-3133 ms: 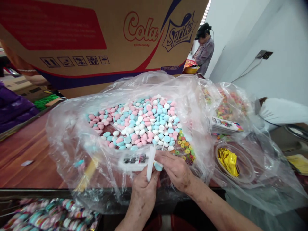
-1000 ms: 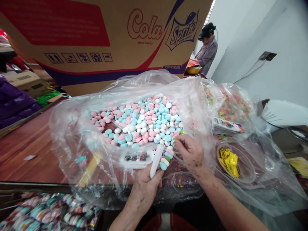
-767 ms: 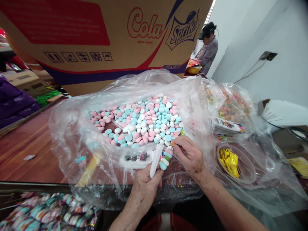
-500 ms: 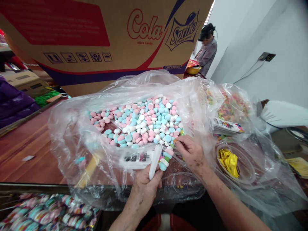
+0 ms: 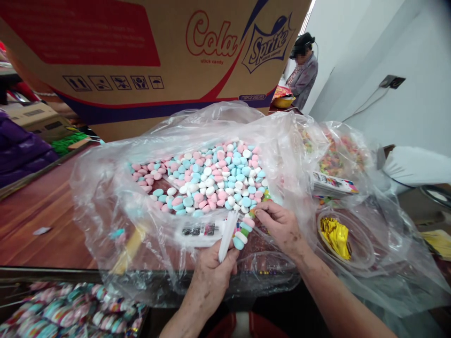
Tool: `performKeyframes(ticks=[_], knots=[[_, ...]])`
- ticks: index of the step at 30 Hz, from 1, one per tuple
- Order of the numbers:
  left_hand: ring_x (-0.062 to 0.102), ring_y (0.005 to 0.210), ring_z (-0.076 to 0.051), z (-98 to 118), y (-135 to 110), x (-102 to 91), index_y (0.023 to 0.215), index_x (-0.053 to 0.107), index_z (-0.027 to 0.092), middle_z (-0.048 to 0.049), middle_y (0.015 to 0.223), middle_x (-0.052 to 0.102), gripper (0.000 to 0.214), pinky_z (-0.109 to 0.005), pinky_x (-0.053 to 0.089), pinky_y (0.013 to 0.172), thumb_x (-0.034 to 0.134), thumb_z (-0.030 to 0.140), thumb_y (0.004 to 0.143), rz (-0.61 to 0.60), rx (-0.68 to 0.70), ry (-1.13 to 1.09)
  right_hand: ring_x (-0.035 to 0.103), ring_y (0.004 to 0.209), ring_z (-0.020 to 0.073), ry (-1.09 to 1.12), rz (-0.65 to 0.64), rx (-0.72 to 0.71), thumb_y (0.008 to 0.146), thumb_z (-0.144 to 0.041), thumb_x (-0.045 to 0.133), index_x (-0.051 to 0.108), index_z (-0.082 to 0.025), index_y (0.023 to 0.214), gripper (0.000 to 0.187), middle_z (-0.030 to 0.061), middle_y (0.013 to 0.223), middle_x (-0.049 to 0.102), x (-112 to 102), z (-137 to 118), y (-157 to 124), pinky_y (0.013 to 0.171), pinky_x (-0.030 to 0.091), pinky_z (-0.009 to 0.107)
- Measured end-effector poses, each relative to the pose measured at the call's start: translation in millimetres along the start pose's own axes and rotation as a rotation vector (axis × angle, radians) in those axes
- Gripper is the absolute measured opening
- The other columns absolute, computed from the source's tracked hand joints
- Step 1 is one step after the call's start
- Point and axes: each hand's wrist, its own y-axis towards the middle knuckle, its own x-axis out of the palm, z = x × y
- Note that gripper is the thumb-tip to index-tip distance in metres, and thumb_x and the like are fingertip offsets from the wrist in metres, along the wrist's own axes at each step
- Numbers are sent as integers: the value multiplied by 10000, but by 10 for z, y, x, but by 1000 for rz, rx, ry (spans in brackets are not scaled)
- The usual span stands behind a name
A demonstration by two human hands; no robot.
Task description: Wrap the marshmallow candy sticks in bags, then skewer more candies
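In my left hand (image 5: 213,270) I grip a bundle of white sticks (image 5: 228,237) together with a skewer of candies (image 5: 243,231), threaded in pink, blue, green and white. My right hand (image 5: 280,227) is closed in a pinch, thumb against fingertips, on a small orange-green gummy candy (image 5: 252,212) at the skewer's upper end. Whether the stick's tip has entered the gummy cannot be made out. Just beyond both hands lies a heap of pink, blue and white marshmallows (image 5: 207,178) on clear plastic sheeting (image 5: 105,188). A printed white packet (image 5: 200,233) lies under the sheeting beside my left hand.
A large cardboard box (image 5: 169,94) stands behind the heap. To the right are a round tub (image 5: 366,249) with gold wrappers (image 5: 334,237), a stack of printed cards (image 5: 333,183) and bagged gummies (image 5: 331,157). Finished-looking candy skewers (image 5: 66,312) lie lower left. Another person (image 5: 303,70) stands farther back.
My right hand has shifted slightly left and down, bringing the gummy candy to the skewer's upper end. My left hand stays nearly still with the sticks and skewer.
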Motion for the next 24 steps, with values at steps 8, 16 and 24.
performKeyframes(ticks=[8,16,24], knots=[[363,355,-82,-63,0,-30,816,695,174,31,497,537,246,-193,242,349,595,399,811,-40,9,5,603,678,142,367,-152,222,693,-317,734,645,-180,890,255,7,753,652,-36,-38,43,625,482,257],[362,373,-74,-106,-1,-56,739,673,165,19,526,545,258,-186,254,349,619,407,811,-32,25,2,585,652,116,475,-199,253,668,-297,771,677,-182,874,254,-16,722,652,62,-60,-47,639,466,240],[464,329,-83,43,-45,17,757,671,141,20,515,579,319,-182,300,349,684,458,729,115,-8,-135,594,715,161,-225,34,-52,864,-353,510,650,-181,929,231,23,799,660,-233,-53,218,650,460,275]])
